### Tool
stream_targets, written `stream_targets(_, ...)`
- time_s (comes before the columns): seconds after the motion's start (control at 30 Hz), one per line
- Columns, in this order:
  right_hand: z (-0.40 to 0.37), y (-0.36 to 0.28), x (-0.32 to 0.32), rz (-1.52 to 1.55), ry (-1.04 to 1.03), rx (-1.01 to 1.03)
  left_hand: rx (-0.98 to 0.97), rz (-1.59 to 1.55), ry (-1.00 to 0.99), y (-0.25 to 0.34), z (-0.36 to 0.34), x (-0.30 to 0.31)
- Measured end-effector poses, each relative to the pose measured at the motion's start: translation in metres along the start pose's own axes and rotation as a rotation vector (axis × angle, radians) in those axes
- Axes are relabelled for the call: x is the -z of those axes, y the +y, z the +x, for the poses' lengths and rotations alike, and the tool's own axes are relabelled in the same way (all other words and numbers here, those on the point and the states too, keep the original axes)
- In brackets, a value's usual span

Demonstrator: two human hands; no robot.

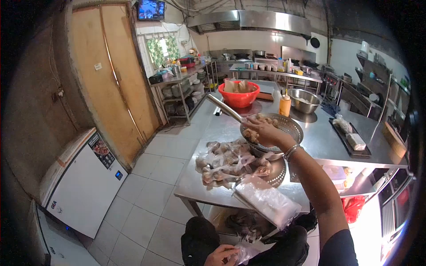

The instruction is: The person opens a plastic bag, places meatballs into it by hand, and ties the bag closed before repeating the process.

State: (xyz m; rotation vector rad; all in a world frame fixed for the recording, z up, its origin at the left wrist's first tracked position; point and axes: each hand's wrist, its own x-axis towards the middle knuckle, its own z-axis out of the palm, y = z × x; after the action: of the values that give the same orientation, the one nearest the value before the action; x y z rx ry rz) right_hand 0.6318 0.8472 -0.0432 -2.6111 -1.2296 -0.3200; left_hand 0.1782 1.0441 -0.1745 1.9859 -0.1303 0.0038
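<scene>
My right hand [262, 130] reaches into a perforated metal strainer [293, 128] with a long handle, over brown food pieces [251, 135]; its fingers are partly hidden, and what they hold cannot be made out. Low in the view, my left hand [220, 256] has its fingers closed on a clear plastic bag [246, 252] above my lap. Left of the strainer lies a pile of knotted clear bags [226, 159] with brown pieces inside. A stack of flat clear plastic bags [268, 200] rests at the near edge of the steel table [191, 186].
Behind the strainer stand a red basket [239, 98], an orange sauce bottle [284, 106] and a steel bowl [304, 105]. A black tray [355, 148] with wrapped items sits at the right. A white freezer [84, 190] is on the left.
</scene>
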Motion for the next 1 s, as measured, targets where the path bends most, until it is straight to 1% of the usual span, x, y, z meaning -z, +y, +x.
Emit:
stream_targets(0.07,0.001,0.004,-0.004,-0.045,-0.005,0.049,-0.006,0.024,0.047,-0.011,-0.007,0.002)
stream_targets(0.13,0.006,0.012,-0.016,0.058,-0.103,-0.048,-0.008,0.046,0.088,-0.018,-0.011,0.008)
stream_targets(0.17,0.005,0.012,-0.018,0.061,-0.106,-0.047,-0.001,0.048,0.095,-0.021,-0.012,0.011)
stream_targets(0.23,-0.003,0.011,-0.016,0.081,-0.059,-0.064,0.007,0.049,0.098,-0.024,-0.012,0.012)
stream_targets(0.27,-0.003,0.023,-0.027,0.084,-0.06,-0.067,0.041,0.06,0.099,-0.024,-0.013,0.011)
stream_targets(0.3,-0.002,0.034,-0.038,0.064,0.019,0.007,0.073,0.071,0.102,-0.024,-0.011,0.011)
stream_targets(0.33,-0.002,0.033,-0.037,0.044,0.1,0.082,0.071,0.074,0.099,-0.025,-0.007,0.012)
stream_targets(0.37,-0.004,0.032,-0.034,0.044,0.102,0.08,0.084,0.087,0.044,-0.027,-0.002,0.014)
stream_targets(0.4,-0.007,0.032,-0.03,0.033,-0.005,-0.023,0.098,0.1,-0.01,-0.026,0.001,0.015)
stream_targets(0.43,-0.008,0.031,-0.027,0.02,-0.111,-0.126,0.096,0.101,-0.01,-0.024,0.003,0.015)
stream_targets(0.53,-0.01,0.029,-0.023,0.034,-0.153,-0.136,0.075,0.065,0.007,-0.017,0.005,0.01)
stream_targets(0.57,-0.011,0.043,-0.032,0.035,-0.151,-0.138,0.059,0.06,0.015,-0.017,0.006,0.008)
stream_targets(0.6,-0.011,0.056,-0.043,0.025,-0.077,-0.04,0.044,0.054,0.023,-0.018,0.006,0.007)
stream_targets(0.63,-0.011,0.056,-0.043,0.014,-0.003,0.059,0.044,0.055,0.023,-0.019,0.006,0.005)
stream_targets(0.67,-0.014,0.056,-0.042,0.016,-0.002,0.057,0.04,0.044,0.022,-0.02,0.005,0.004)
stream_targets(0.73,-0.022,0.051,-0.031,0.223,-0.113,-0.137,0.036,0.035,0.02,-0.018,0.002,0.0)
stream_targets(0.77,-0.028,0.035,-0.015,0.224,-0.111,-0.137,0.001,0.037,0.063,-0.013,-0.002,-0.003)
stream_targets(0.8,-0.034,0.013,0.005,0.31,-0.131,-0.193,-0.033,0.038,0.106,-0.01,-0.004,-0.005)
stream_targets(0.83,-0.037,0.002,0.015,0.395,-0.151,-0.248,-0.034,0.038,0.107,-0.011,-0.004,-0.006)
stream_targets(0.87,-0.035,0.018,0.006,0.395,-0.152,-0.248,-0.02,0.042,0.094,-0.012,-0.004,-0.006)
stream_targets(0.9,-0.031,0.042,-0.006,0.138,-0.239,-0.253,-0.006,0.048,0.08,-0.013,-0.005,-0.006)
stream_targets(0.93,-0.029,0.046,-0.008,-0.118,-0.323,-0.256,-0.004,0.05,0.077,-0.011,-0.004,-0.005)
stream_targets(0.97,-0.031,0.05,-0.01,-0.115,-0.323,-0.257,0.002,0.045,0.077,-0.008,-0.004,-0.005)
stream_targets(1.0,-0.033,0.055,-0.011,-0.102,-0.242,-0.286,0.007,0.04,0.078,-0.006,-0.003,-0.004)
